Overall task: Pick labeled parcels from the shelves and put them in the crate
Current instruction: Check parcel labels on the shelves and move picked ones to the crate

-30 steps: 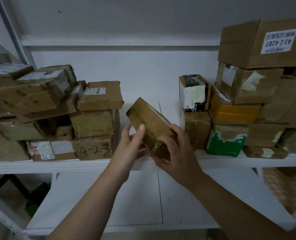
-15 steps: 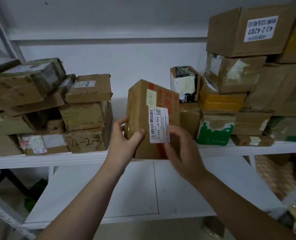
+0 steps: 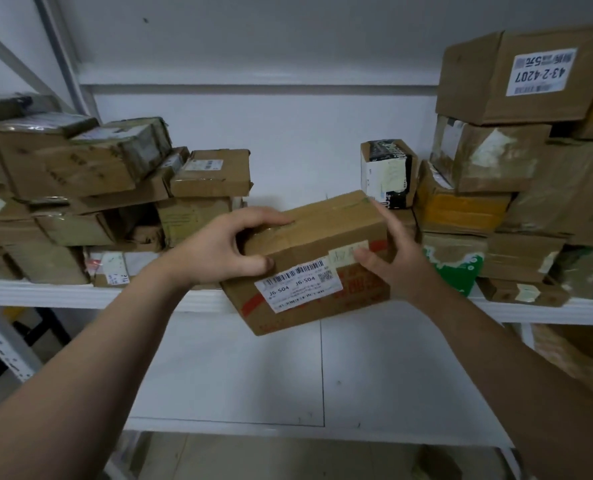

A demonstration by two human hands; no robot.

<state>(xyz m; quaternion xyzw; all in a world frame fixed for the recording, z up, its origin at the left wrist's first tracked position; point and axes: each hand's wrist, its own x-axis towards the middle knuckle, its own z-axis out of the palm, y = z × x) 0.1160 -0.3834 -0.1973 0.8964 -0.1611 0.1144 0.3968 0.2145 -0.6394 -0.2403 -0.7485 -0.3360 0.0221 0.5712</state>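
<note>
A brown cardboard parcel (image 3: 323, 237) with red print and a white barcode label marked J6-S04 is held in front of the upper shelf's edge (image 3: 63, 294), tilted with the label side facing me. My left hand (image 3: 225, 247) grips its left end, fingers over the top and thumb on the front. My right hand (image 3: 388, 261) holds its right end, thumb on the front face. No crate is in view.
Stacked taped parcels (image 3: 115, 188) fill the shelf's left side. A taller stack stands at the right, topped by a box labelled 43-2-4207 (image 3: 517, 74). A black-and-white box (image 3: 387, 173) sits behind the held parcel. A white lower shelf (image 3: 253, 382) lies below.
The parcel has been turned from upright to lying lengthwise, its label now facing me. My left hand shifted from its side to over its top left end.
</note>
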